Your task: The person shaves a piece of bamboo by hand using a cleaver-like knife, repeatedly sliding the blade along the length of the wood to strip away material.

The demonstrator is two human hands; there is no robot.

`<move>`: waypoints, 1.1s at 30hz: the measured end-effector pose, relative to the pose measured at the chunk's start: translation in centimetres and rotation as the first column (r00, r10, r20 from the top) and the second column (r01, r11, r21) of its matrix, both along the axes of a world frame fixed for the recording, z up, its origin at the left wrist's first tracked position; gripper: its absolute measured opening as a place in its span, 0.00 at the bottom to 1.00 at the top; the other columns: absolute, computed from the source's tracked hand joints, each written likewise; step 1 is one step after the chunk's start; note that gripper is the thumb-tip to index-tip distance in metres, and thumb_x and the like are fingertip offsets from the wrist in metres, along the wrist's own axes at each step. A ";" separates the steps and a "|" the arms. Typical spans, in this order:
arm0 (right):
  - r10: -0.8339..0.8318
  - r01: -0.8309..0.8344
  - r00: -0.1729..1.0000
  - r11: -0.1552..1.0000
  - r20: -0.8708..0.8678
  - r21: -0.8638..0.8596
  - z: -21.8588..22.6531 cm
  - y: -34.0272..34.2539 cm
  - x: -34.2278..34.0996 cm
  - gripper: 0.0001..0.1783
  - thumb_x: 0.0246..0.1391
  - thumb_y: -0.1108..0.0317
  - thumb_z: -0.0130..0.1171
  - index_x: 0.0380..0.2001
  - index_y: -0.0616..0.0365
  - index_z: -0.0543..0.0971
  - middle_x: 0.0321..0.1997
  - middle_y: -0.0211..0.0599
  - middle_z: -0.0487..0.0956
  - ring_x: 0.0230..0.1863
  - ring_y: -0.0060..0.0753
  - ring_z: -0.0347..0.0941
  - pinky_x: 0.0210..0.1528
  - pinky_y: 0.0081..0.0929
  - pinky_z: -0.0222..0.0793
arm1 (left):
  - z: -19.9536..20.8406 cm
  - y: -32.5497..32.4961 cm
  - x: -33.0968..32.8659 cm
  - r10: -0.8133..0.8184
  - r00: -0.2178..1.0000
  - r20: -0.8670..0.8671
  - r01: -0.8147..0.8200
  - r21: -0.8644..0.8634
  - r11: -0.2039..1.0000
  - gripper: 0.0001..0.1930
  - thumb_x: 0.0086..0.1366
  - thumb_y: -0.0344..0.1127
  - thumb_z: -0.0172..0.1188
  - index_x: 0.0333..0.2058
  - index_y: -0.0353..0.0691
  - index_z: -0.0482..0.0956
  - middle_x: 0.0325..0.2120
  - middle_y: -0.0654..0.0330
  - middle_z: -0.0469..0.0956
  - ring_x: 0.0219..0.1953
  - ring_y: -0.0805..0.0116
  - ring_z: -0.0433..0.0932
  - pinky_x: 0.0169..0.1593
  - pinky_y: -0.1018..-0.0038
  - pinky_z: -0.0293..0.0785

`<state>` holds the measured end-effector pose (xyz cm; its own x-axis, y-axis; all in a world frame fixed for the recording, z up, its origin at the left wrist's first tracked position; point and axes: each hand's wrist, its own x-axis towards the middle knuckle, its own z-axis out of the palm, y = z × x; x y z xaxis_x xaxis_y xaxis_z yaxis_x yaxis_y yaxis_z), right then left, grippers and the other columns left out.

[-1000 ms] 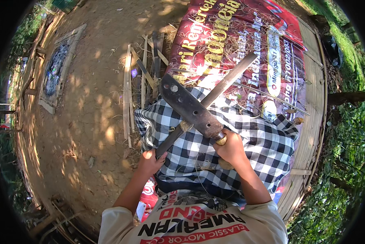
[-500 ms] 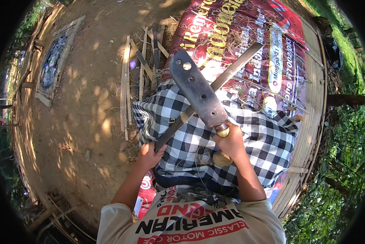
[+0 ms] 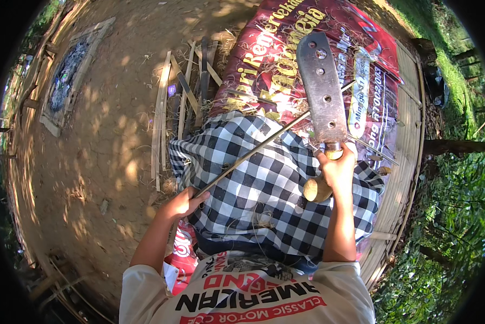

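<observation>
My left hand (image 3: pixel 183 203) grips the near end of a long, narrow bamboo strip (image 3: pixel 253 151). The strip slants up to the right, turned so that its thin edge shows. In my right hand (image 3: pixel 339 168) is the wooden handle of a broad machete (image 3: pixel 324 83), its dark blade pierced by several holes. The blade points away from me and crosses in front of the strip's far part; whether they touch I cannot tell. The handle's rounded butt sticks out below my fingers. Beneath both hands, a black-and-white checkered cloth (image 3: pixel 285 200) covers my lap.
A maroon printed banner (image 3: pixel 250 65) strewn with fine shavings lies ahead, on a bamboo platform (image 3: pixel 407 162) whose edge runs along the right. Several cut bamboo strips (image 3: pixel 160 119) rest on the dirt ground to the left. Farther left is a framed ash pit (image 3: pixel 50 127).
The machete has moved right and away from me, its blade now more upright. The bamboo strip has rolled from its broad face to its thin edge. My left hand has shifted slightly left.
</observation>
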<state>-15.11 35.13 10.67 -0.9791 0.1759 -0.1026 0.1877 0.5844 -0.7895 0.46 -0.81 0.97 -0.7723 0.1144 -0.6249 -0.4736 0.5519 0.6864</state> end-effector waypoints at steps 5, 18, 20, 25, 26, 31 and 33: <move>0.225 -0.237 0.967 0.966 0.120 0.101 -1.9 -0.7 2.1 0.18 0.36 0.72 0.60 0.34 0.71 0.77 0.25 0.54 0.80 0.30 0.45 0.80 0.36 0.33 0.74 | 1.0 0.1 -0.6 -0.017 1.000 0.002 0.017 -0.008 1.000 0.32 0.65 0.56 0.52 0.18 0.28 0.69 0.11 0.53 0.64 0.19 0.67 0.63 0.27 0.65 0.65; 0.238 -0.266 0.955 0.952 0.176 0.153 -2.9 -2.2 2.9 0.19 0.34 0.71 0.63 0.33 0.70 0.77 0.27 0.60 0.79 0.35 0.56 0.78 0.41 0.36 0.73 | 2.5 1.0 -1.1 -0.009 0.972 0.237 0.060 -0.207 0.977 0.32 0.63 0.59 0.51 0.37 0.26 0.73 0.31 0.47 0.74 0.38 0.61 0.73 0.44 0.67 0.69; 0.257 -0.274 0.953 0.957 0.160 0.096 -2.6 -1.6 2.4 0.17 0.34 0.74 0.63 0.32 0.68 0.77 0.27 0.50 0.80 0.31 0.42 0.79 0.36 0.32 0.72 | 2.7 0.9 -1.5 -0.063 0.961 0.268 0.098 -0.120 0.988 0.31 0.64 0.59 0.51 0.37 0.27 0.73 0.30 0.48 0.74 0.38 0.62 0.73 0.44 0.67 0.69; 0.070 -0.067 0.986 0.997 0.150 -0.022 -1.7 -1.3 1.1 0.17 0.35 0.74 0.60 0.34 0.70 0.77 0.23 0.51 0.79 0.28 0.41 0.79 0.33 0.32 0.73 | 2.8 1.5 -1.5 -0.025 0.979 0.202 0.050 -0.121 0.991 0.31 0.64 0.58 0.50 0.36 0.25 0.73 0.29 0.45 0.75 0.37 0.60 0.74 0.43 0.66 0.69; 0.026 -0.023 0.983 1.000 0.180 -0.017 -3.2 -1.4 2.1 0.19 0.35 0.73 0.60 0.35 0.71 0.77 0.24 0.53 0.79 0.29 0.41 0.80 0.35 0.32 0.73 | 3.3 2.0 -1.4 0.018 0.993 0.118 -0.010 -0.068 0.998 0.32 0.64 0.58 0.51 0.35 0.23 0.73 0.29 0.44 0.75 0.36 0.59 0.74 0.43 0.66 0.69; 0.244 -0.263 0.945 0.963 0.218 0.058 -3.0 -2.5 4.1 0.20 0.34 0.72 0.61 0.36 0.69 0.77 0.28 0.55 0.80 0.34 0.51 0.80 0.40 0.34 0.74 | 1.7 1.0 -1.0 -0.019 0.990 0.137 0.027 -0.054 0.998 0.34 0.63 0.60 0.52 0.34 0.23 0.73 0.30 0.43 0.74 0.37 0.58 0.74 0.44 0.66 0.69; 0.242 -0.245 0.954 0.970 0.179 -0.007 -2.0 -1.8 2.9 0.19 0.35 0.74 0.61 0.36 0.70 0.77 0.28 0.55 0.80 0.33 0.48 0.80 0.39 0.33 0.74 | 2.0 0.8 -0.9 -0.026 0.975 0.220 0.062 -0.159 0.985 0.32 0.63 0.59 0.51 0.29 0.26 0.72 0.25 0.48 0.71 0.32 0.60 0.71 0.40 0.66 0.68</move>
